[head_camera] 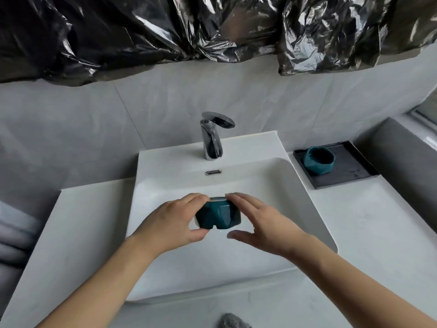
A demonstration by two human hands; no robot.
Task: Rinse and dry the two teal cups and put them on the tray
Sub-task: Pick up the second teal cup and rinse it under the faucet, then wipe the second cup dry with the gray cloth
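Note:
A faceted teal cup (218,214) hangs over the middle of the white sink basin (279,185), tipped on its side. My left hand (175,221) grips its left end between thumb and fingers. On the cup's right, my right hand (257,223) has its fingertips on the upper edge, thumb spread below and apart from the cup. A second teal cup (319,160) stands upright at the near left of the black tray (350,171), on the counter to the right of the sink.
The chrome faucet (214,138) stands behind the basin, with no water visible. A grey cloth (233,321) lies at the counter's front edge. Crumpled black plastic sheeting (165,31) covers the wall above. White counter extends left and right of the sink.

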